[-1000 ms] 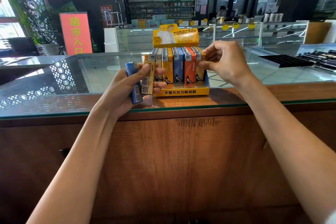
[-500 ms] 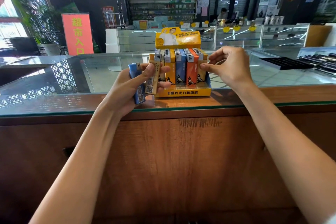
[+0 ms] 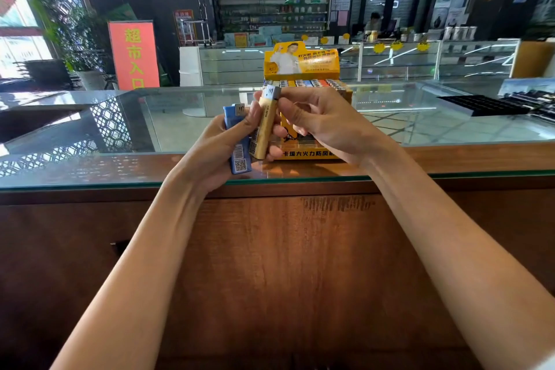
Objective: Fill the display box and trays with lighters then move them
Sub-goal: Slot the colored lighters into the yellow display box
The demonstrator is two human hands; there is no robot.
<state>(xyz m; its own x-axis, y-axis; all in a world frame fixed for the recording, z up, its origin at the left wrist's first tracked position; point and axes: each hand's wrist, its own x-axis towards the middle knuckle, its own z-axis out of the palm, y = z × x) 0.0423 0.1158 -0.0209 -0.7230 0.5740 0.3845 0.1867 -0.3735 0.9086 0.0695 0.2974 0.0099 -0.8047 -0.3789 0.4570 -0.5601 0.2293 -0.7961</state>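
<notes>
Nearest, at 6 o'clock: wooden counter front point(image 3: 285, 264), both bare forearms reaching up over it.

Left hand point(image 3: 216, 153), just 11 o'clock of frame centre, curls round two upright lighters. Blue lighter point(image 3: 238, 144) sits in the palm, barcode and QR label facing the camera. Gold lighter point(image 3: 265, 126) stands touching it at its 3 o'clock, a bit tilted, metal cap up. The left thumb lies across the seam between the two, with fingertips showing behind the gold one.

Right hand point(image 3: 327, 126), at 3 o'clock of the gold lighter, pinches that lighter near its cap between thumb and forefinger, other fingers loosely curled. So both hands are on the gold lighter.

Hands hover over the near edge of the glass countertop point(image 3: 120, 129).

Behind them at 12 o'clock: yellow display box point(image 3: 303, 63) standing on the glass, header card up, rows of lighters point(image 3: 303, 83) packed in, caps showing. The hands partly hide the box front.

At 2 o'clock on the glass, well apart from the box: black tray point(image 3: 480, 105). The dark items beyond it are too small to tell.

Far, at 10 o'clock: red floor sign point(image 3: 133, 54), potted plant point(image 3: 75, 36). At 12 o'clock far back: shop shelves point(image 3: 273, 9).
</notes>
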